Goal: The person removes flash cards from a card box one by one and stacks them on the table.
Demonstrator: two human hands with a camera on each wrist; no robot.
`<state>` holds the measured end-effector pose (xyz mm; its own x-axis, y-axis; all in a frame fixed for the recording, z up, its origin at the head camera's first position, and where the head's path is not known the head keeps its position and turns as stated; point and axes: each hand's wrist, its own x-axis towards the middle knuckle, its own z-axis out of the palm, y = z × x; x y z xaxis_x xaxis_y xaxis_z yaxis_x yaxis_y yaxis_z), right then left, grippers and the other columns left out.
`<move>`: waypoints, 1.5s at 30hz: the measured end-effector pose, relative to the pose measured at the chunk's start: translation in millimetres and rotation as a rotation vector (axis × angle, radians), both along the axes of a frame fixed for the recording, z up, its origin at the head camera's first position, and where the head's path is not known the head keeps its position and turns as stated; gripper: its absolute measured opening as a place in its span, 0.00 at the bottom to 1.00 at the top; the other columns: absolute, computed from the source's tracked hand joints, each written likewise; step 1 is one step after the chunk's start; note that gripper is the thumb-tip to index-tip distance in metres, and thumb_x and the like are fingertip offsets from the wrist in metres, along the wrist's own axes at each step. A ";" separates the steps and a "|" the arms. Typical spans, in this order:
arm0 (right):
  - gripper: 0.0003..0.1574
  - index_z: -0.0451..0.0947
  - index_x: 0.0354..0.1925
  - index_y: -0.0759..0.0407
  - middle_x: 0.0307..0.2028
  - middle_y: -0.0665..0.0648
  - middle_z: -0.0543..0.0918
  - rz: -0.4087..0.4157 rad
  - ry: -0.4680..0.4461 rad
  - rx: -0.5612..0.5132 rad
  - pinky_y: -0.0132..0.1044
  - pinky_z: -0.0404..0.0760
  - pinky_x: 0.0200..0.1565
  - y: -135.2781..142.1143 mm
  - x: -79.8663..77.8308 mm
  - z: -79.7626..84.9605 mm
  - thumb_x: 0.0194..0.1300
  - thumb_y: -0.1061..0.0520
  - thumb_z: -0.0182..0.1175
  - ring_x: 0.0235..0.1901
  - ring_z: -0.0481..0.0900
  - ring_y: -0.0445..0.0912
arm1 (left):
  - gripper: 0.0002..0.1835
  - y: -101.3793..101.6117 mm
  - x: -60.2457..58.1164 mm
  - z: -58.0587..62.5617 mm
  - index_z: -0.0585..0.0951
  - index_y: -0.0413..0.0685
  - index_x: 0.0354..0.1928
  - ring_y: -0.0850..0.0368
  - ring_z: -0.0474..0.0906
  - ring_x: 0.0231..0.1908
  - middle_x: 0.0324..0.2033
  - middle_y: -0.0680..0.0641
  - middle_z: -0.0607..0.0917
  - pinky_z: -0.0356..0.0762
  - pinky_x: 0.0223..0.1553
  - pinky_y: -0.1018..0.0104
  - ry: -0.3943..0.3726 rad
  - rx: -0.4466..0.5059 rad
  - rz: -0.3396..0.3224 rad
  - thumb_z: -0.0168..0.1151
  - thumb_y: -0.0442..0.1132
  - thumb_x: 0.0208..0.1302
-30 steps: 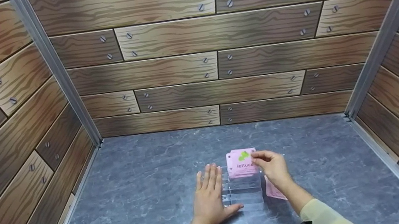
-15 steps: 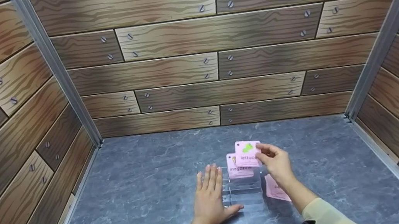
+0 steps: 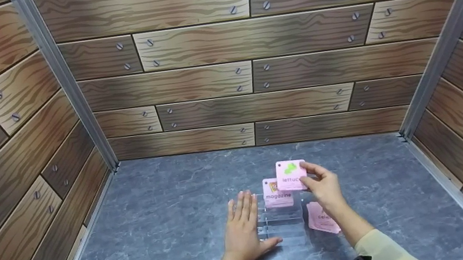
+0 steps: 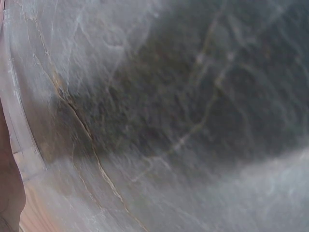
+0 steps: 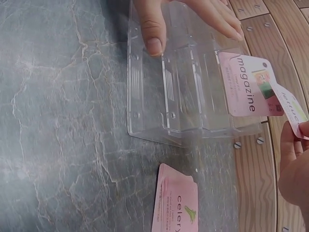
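My right hand point(image 3: 326, 187) pinches the right edge of a pink lettuce card point(image 3: 291, 175) between thumb and fingers, raised above the back of a clear tiered plastic rack point(image 5: 181, 96). Behind and left of it, a pink magazine card point(image 5: 248, 84) stands in the rack's rear tier, its corner overlapped by the lettuce card. My left hand point(image 3: 244, 230) lies along the rack's left side with straight fingers, thumb stretched across the front. In the left wrist view only a bit of that hand point(image 4: 9, 179) and the rack's edge show.
A small pile of pink cards with celery on top point(image 3: 322, 218) lies on the grey marbled tabletop point(image 3: 173, 229), just right of the rack. Wood-patterned walls point(image 3: 206, 79) with metal corner strips enclose the surface at the back and both sides.
My right hand has lifted the lettuce card up and to the right, off the magazine card, which is now uncovered. The left hand has stayed in place.
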<state>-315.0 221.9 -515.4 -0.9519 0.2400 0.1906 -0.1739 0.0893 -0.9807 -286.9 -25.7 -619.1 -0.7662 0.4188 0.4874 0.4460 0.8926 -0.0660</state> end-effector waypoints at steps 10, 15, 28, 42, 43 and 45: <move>0.32 0.73 0.70 0.74 0.57 0.73 0.79 0.055 -0.010 -0.043 0.31 0.89 0.41 9.4 6.3 4.4 0.69 0.78 0.59 0.38 0.87 0.39 | 0.73 0.4 0.3 0.1 0.54 0.39 0.84 0.43 0.45 0.83 0.84 0.39 0.47 0.40 0.81 0.42 -0.045 -0.022 0.020 0.46 0.91 0.53; 0.33 0.73 0.71 0.74 0.57 0.72 0.78 0.061 -0.015 -0.062 0.32 0.89 0.42 15.3 8.9 7.2 0.68 0.78 0.59 0.37 0.87 0.41 | 0.73 1.1 1.1 1.3 0.53 0.40 0.84 0.43 0.45 0.83 0.84 0.40 0.48 0.40 0.82 0.42 -0.069 -0.028 0.030 0.47 0.91 0.53; 0.33 0.73 0.71 0.72 0.58 0.71 0.79 0.031 -0.029 -0.047 0.32 0.89 0.44 31.2 14.7 11.4 0.68 0.78 0.60 0.39 0.87 0.39 | 0.72 2.3 1.9 4.6 0.51 0.41 0.85 0.45 0.36 0.84 0.85 0.41 0.44 0.39 0.82 0.42 -0.116 -0.040 0.032 0.45 0.91 0.54; 0.33 0.73 0.72 0.70 0.58 0.70 0.79 0.005 -0.055 -0.006 0.30 0.88 0.42 48.4 22.9 9.2 0.70 0.76 0.59 0.39 0.86 0.39 | 0.72 0.5 1.1 1.1 0.54 0.40 0.84 0.44 0.42 0.84 0.84 0.40 0.48 0.41 0.82 0.43 -0.033 -0.004 0.013 0.47 0.91 0.53; 0.33 0.73 0.72 0.71 0.58 0.69 0.79 0.002 -0.052 -0.010 0.30 0.88 0.42 49.4 23.1 8.6 0.70 0.76 0.59 0.39 0.86 0.39 | 0.72 0.6 1.1 0.6 0.54 0.40 0.84 0.44 0.42 0.84 0.84 0.40 0.48 0.41 0.82 0.43 -0.024 -0.003 0.013 0.47 0.91 0.53; 0.33 0.73 0.72 0.71 0.57 0.69 0.78 -0.002 -0.052 -0.010 0.30 0.88 0.41 51.7 23.6 7.2 0.70 0.76 0.59 0.38 0.86 0.39 | 0.73 0.7 0.8 -0.6 0.55 0.40 0.84 0.44 0.43 0.84 0.84 0.40 0.49 0.39 0.82 0.44 -0.014 0.005 0.009 0.48 0.91 0.53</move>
